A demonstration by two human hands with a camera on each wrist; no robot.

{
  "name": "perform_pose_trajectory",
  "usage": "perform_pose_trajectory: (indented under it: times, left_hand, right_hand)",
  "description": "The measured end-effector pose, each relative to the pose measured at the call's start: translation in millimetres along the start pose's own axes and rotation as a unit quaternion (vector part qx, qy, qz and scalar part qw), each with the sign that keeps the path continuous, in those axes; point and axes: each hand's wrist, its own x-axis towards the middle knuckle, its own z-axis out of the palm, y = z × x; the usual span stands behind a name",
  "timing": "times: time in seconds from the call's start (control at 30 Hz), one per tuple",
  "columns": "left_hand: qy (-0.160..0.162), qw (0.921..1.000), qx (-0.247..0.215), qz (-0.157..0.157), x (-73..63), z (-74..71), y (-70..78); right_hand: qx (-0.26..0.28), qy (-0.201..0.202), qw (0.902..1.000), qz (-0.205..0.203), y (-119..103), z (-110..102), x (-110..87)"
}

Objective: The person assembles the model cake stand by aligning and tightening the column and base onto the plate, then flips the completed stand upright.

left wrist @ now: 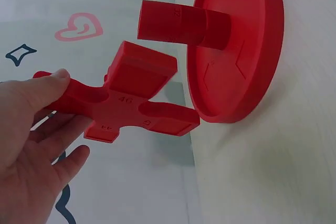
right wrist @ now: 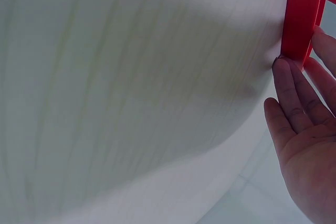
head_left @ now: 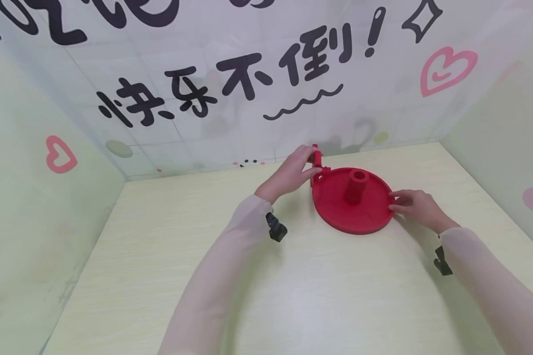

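Observation:
In the left wrist view my left hand (left wrist: pixel 37 135) pinches one arm of a red cross-shaped plastic piece (left wrist: pixel 123 106), thumb on one face and fingers behind. The number 46 is marked at its middle. The cross stands at the left edge of a red round base (head_left: pixel 333 217), overlapping its rim in the head view. From the base's centre rises a hollow red post (head_left: pixel 358 185). On the opposite side, my right hand (head_left: pixel 415 207) grips the rim between thumb and fingers. Its fingertips (right wrist: pixel 286 69) lie against the rim's lower edge in the right wrist view.
A pale wood-grain table (head_left: pixel 182 246) carries the base near its back edge. Behind it stands a white wall (head_left: pixel 226 133) with black lettering and hearts; pale green side walls (head_left: pixel 26 212) flank the table. Each wrist bears a small black camera (head_left: pixel 276 228).

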Motion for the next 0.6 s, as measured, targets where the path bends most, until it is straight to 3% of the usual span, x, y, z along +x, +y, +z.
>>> perform_pose_trajectory:
  times: [0.27, 0.6]
  left_hand:
    - [-0.044, 0.9963, 0.072, 0.019, 23.9, 6.4, 22.7]
    - [-0.089, 0.9807, 0.164, 0.059, 51.8, 17.6, 56.1]
  right_hand:
    - [0.003, 0.0, 1.0, 0.001, 2.6, -0.1, -0.4]
    - [0.003, 0.001, 1.0, 0.0, 2.7, -0.6, 0.5]
